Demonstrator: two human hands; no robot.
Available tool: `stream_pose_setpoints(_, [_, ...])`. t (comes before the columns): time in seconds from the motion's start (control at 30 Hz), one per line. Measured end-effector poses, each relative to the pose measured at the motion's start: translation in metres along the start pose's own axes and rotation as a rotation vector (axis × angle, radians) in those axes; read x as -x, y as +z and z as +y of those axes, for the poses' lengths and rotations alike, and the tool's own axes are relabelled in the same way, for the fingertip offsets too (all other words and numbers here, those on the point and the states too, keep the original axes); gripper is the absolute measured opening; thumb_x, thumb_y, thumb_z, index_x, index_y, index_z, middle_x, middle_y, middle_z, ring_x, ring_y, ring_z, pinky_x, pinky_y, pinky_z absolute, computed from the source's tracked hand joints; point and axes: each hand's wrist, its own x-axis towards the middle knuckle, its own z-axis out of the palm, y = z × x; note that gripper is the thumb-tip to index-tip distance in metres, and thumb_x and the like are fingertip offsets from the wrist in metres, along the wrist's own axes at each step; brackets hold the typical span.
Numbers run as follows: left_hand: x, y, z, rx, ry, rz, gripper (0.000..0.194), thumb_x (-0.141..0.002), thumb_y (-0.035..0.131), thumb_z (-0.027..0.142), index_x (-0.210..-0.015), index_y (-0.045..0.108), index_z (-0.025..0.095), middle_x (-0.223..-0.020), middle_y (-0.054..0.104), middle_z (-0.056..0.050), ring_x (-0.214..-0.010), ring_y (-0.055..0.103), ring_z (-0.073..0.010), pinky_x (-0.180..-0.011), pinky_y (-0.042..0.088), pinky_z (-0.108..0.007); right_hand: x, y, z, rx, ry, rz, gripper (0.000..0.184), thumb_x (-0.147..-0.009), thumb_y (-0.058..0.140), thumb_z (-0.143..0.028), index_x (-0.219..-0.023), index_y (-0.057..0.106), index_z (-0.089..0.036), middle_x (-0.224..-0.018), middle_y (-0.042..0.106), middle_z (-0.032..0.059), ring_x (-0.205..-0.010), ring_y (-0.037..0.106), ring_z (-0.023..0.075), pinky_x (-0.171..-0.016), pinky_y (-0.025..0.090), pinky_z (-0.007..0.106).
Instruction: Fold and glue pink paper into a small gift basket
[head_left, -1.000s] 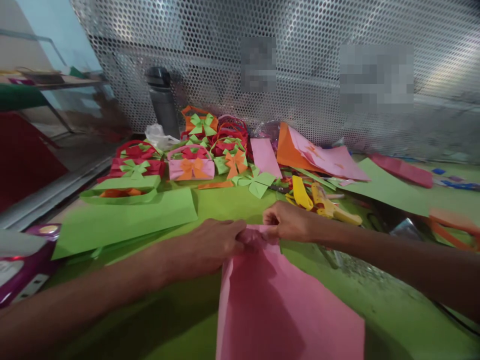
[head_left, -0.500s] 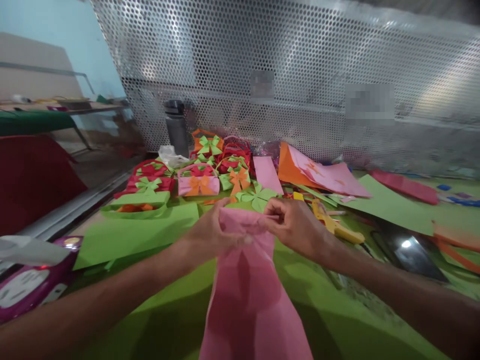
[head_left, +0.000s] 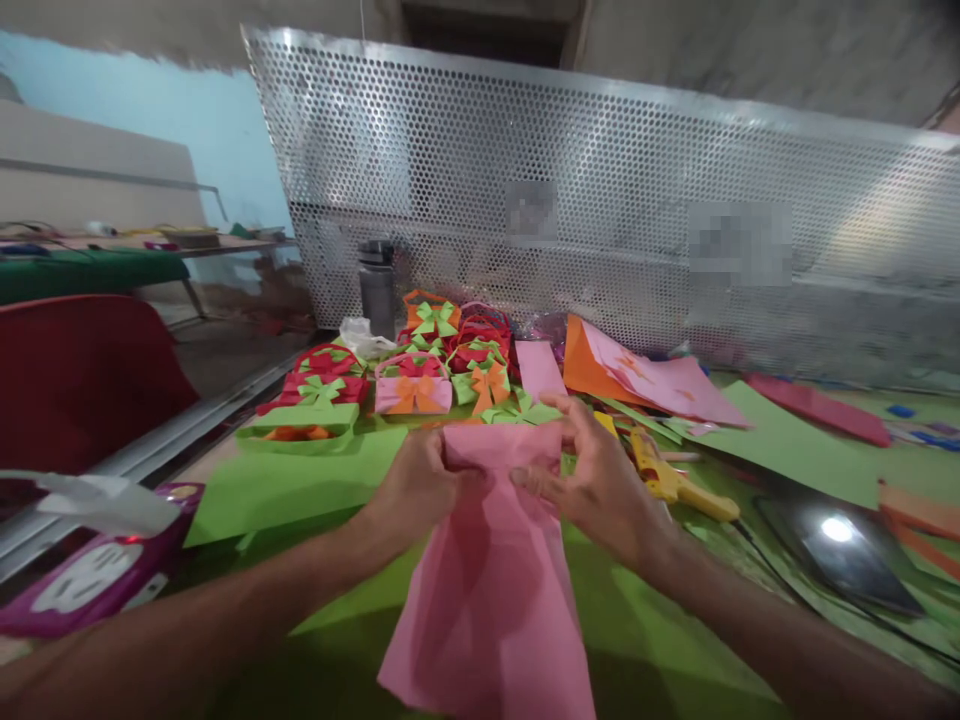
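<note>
So, head view, the only one we've got: the pink sheet [head_left: 502, 620] runs from mid-frame to the bottom edge. The left hand [head_left: 418, 485] pinches its top left side, and the right hand [head_left: 596, 490] grips the top right, thumb in front. We'd worry about uneven pulling: the sheet looks thin and rippled, so the top band could skew or crease. The right forearm's also near the yellow glue gun's [head_left: 667, 475] cord [head_left: 784, 570], so a snag could drag it. We can't see the fingers behind the sheet, its lower right end is cut off, and glare hides what the dark flat thing [head_left: 847, 565] at right is.
</note>
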Motion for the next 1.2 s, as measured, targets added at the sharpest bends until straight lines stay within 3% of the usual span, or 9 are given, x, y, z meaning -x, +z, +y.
stream_pose_setpoints(0.13, [0.002,0.003,0.004,-0.064,0.043,0.089,0.009,-0.062,0.056,0.015,-0.066,0.063,0.012,-0.059,0.060,0.001,-0.051,0.049,-0.0100,-0.045,0.037,-0.019,0.009,0.007,0.003,-0.007,0.022,-0.044,0.093,-0.059,0.070,-0.041,-0.136,0.024,-0.017,-0.124,0.049,0.0167,-0.117,0.044,0.0338,-0.091,0.038,0.047])
stream_pose_setpoints(0.3, [0.006,0.004,0.008,-0.152,0.096,0.145,0.012,-0.064,0.053,0.013,-0.054,0.060,0.012,-0.054,0.053,0.004,-0.047,0.041,-0.0069,-0.042,0.031,-0.017,0.015,0.015,0.006,0.072,0.021,-0.021,0.088,-0.060,0.067,-0.025,-0.136,0.023,-0.019,-0.133,0.041,0.0148,-0.127,0.031,0.0314,-0.102,0.023,0.052])
stream_pose_setpoints(0.4, [0.008,0.005,0.008,-0.160,0.084,0.121,0.013,-0.065,0.054,0.013,-0.054,0.060,0.012,-0.051,0.050,0.004,-0.046,0.038,-0.0070,-0.041,0.029,-0.017,0.015,0.014,0.008,0.085,0.024,-0.015,0.075,-0.065,0.058,-0.021,-0.134,0.028,-0.019,-0.120,0.051,0.0131,-0.113,0.046,0.0291,-0.095,0.033,0.050])
stream_pose_setpoints(0.5, [0.009,0.005,0.008,-0.097,0.049,0.048,0.010,-0.066,0.055,0.015,-0.059,0.063,0.013,-0.052,0.053,0.004,-0.045,0.039,-0.0076,-0.042,0.029,-0.019,0.013,0.011,0.010,0.078,0.048,-0.006,0.060,-0.068,0.055,-0.021,-0.126,0.040,-0.016,-0.089,0.060,0.0065,-0.080,0.057,0.0225,-0.074,0.045,0.039])
stream_pose_setpoints(0.57, [0.009,0.005,0.008,-0.048,0.021,0.029,0.009,-0.065,0.056,0.015,-0.060,0.063,0.013,-0.052,0.053,0.004,-0.045,0.040,-0.0077,-0.042,0.030,-0.019,0.011,0.008,0.010,0.045,0.066,-0.011,0.046,-0.068,0.055,-0.020,-0.113,0.051,-0.015,-0.076,0.060,0.0025,-0.068,0.055,0.0186,-0.066,0.045,0.033])
stream_pose_setpoints(0.7, [0.006,0.003,0.007,0.069,-0.036,-0.014,0.005,-0.064,0.060,0.014,-0.064,0.064,0.012,-0.058,0.060,0.002,-0.054,0.053,-0.0116,-0.051,0.041,-0.021,0.008,0.005,0.010,-0.130,0.058,-0.141,0.009,-0.070,0.052,-0.018,-0.073,0.061,-0.016,-0.072,0.062,0.0007,-0.066,0.055,0.0153,-0.061,0.043,0.026])
stream_pose_setpoints(0.77, [0.005,0.002,0.006,0.158,-0.042,-0.078,0.010,-0.063,0.063,0.014,-0.072,0.067,0.012,-0.067,0.065,-0.001,-0.068,0.060,-0.0164,-0.064,0.047,-0.026,0.007,0.006,0.011,-0.164,0.061,-0.188,0.011,-0.071,0.051,-0.018,-0.062,0.058,-0.016,-0.064,0.058,-0.0014,-0.060,0.050,0.0128,-0.055,0.039,0.023])
stream_pose_setpoints(0.9, [0.004,0.002,0.003,0.274,-0.054,-0.132,0.024,-0.060,0.068,0.013,-0.084,0.067,0.012,-0.083,0.069,-0.005,-0.087,0.062,-0.0228,-0.082,0.047,-0.034,0.007,0.007,0.012,-0.231,0.043,-0.224,0.011,-0.070,0.050,-0.017,-0.061,0.056,-0.016,-0.056,0.047,-0.0052,-0.052,0.040,0.0088,-0.049,0.033,0.020])
stream_pose_setpoints(1.2, [0.004,0.002,0.001,0.252,-0.053,-0.166,0.020,-0.063,0.066,0.013,-0.083,0.069,0.013,-0.082,0.069,-0.005,-0.086,0.062,-0.0232,-0.081,0.048,-0.034,0.005,0.007,0.013,-0.302,0.038,-0.250,0.010,-0.070,0.052,-0.017,-0.061,0.056,-0.016,-0.057,0.043,-0.0044,-0.054,0.037,0.0091,-0.049,0.033,0.020])
